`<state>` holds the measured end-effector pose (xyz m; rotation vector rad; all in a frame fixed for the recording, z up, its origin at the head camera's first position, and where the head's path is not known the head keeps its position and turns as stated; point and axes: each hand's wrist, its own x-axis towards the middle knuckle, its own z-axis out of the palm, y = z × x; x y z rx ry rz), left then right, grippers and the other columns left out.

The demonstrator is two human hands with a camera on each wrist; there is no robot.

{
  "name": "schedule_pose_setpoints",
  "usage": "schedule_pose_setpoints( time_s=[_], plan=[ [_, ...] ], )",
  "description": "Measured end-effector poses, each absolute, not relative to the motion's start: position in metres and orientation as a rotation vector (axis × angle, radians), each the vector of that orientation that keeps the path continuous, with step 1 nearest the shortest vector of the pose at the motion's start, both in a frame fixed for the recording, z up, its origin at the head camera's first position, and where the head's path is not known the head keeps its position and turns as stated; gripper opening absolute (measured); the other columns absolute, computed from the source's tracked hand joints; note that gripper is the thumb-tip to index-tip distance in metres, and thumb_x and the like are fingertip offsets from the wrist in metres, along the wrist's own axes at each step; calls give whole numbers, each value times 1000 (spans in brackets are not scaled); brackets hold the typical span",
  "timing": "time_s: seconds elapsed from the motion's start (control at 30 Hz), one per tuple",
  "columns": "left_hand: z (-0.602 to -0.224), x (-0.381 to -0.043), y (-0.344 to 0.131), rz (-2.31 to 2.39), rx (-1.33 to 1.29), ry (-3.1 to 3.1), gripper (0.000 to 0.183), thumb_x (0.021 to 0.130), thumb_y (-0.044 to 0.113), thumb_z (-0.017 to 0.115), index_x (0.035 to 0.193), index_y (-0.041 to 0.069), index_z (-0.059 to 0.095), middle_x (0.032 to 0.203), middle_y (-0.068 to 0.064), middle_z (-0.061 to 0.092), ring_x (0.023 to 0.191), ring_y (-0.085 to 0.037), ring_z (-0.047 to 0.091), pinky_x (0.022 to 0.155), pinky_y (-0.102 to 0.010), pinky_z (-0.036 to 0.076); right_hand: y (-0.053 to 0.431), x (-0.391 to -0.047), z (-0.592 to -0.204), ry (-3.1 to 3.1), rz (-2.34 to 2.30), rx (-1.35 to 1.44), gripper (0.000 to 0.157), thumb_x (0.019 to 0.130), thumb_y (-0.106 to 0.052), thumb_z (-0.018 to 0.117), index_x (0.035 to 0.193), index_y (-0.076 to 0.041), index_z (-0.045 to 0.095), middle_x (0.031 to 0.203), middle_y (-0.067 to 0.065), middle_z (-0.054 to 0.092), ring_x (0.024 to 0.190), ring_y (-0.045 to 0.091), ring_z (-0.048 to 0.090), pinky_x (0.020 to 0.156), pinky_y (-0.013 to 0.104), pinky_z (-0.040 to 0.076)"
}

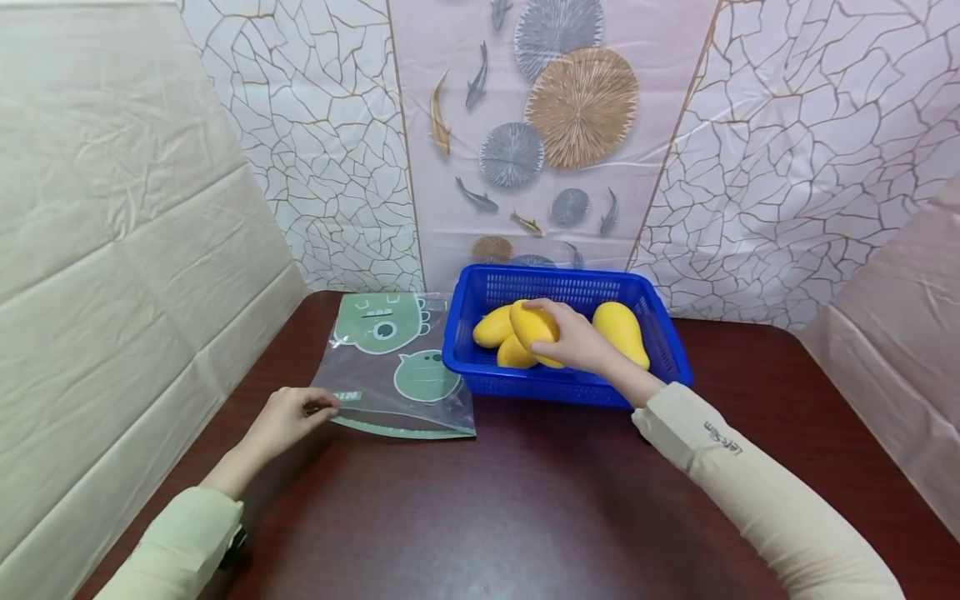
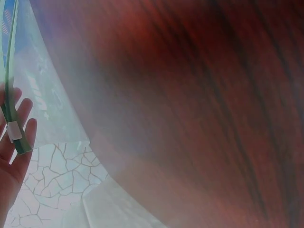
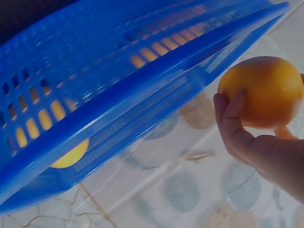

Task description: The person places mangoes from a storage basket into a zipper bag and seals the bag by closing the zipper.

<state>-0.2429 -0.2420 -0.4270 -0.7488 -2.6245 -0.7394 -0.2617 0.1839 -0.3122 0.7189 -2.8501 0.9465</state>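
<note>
My right hand (image 1: 576,337) grips a yellow mango (image 1: 532,325), its fingers curled round the fruit. The right wrist view has this mango (image 3: 266,92) up beyond the rim of the blue basket (image 1: 547,386). More mangoes lie in the basket, one (image 1: 492,328) at the left and another (image 1: 619,329) at the right. A clear zip bag (image 1: 378,385) with green cartoon prints lies flat left of the basket. Its opening edge faces me, and my left hand (image 1: 288,421) pinches the near left corner. A white slider (image 2: 14,131) shows by those fingers on the zip.
The dark red-brown table (image 1: 450,517) carries the bag and basket. A patterned cloth (image 1: 345,150) hangs behind them. Pale cloth walls (image 1: 127,250) stand at both sides. The bag's right edge meets the basket's left side.
</note>
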Motion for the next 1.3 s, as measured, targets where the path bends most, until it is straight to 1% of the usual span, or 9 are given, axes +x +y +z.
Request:
schedule_pose_setpoints(
  time_s=[0.13,0.3,0.43,0.6,0.67,0.87,1.0,1.1,1.3],
  plan=[
    [-426,-243,-242,-736,-749,-2629,10,76,7,77,82,13,72,76,2,71,71,-6,64,64,-26,54,178,-254,-311,-2849,997,720,55,85,-9,58,137,-4,43,130,22,49,89,28,48,74,37,42],
    [-425,-243,-242,-732,-752,-2626,8,77,8,76,83,12,73,76,0,71,71,-7,65,65,-27,54,173,-247,-311,-2841,1013,730,54,85,-9,59,137,-4,44,134,22,47,96,30,49,78,40,44],
    [-425,-244,-242,-734,-756,-2623,7,77,9,76,83,12,73,77,-2,72,71,-8,65,64,-27,54,169,-242,-312,-2842,998,735,55,85,-11,61,138,-7,44,137,22,45,102,31,49,82,43,45],
    [-424,-244,-241,-728,-760,-2618,7,78,10,76,83,12,73,78,-3,72,72,-9,66,65,-28,55,162,-232,-312,-2837,999,762,57,84,-13,62,138,-9,44,137,20,45,101,30,49,81,42,45],
    [-424,-245,-241,-729,-758,-2617,6,78,11,75,83,12,73,78,-4,72,72,-8,66,65,-28,55,158,-227,-313,-2830,1012,793,57,84,-12,62,138,-9,44,135,19,47,99,29,49,81,41,45],
    [-423,-245,-240,-740,-754,-2620,5,79,11,75,83,12,73,77,-4,72,72,-6,65,65,-28,55,148,-217,-316,-2812,1036,884,57,82,-10,63,137,-8,45,132,16,49,100,27,48,82,38,44],
    [-423,-245,-239,-736,-752,-2618,5,78,10,75,83,12,73,77,-3,72,72,-6,65,65,-28,54,142,-212,-318,-2779,1041,933,57,81,-8,64,135,-6,47,135,15,50,104,27,49,87,39,44],
    [-423,-246,-239,-729,-746,-2607,7,77,7,75,82,12,73,76,1,72,71,-6,65,64,-27,54,137,-208,-319,-2771,1046,953,57,80,-8,65,135,-6,47,136,15,49,108,27,49,91,41,43],
    [-423,-246,-236,-739,-763,-2601,9,76,5,76,82,11,73,76,0,72,70,-8,65,63,-25,54,125,-197,-323,-2762,1023,1018,57,79,-8,64,134,-7,48,137,16,48,111,27,49,93,41,43]
  ],
)
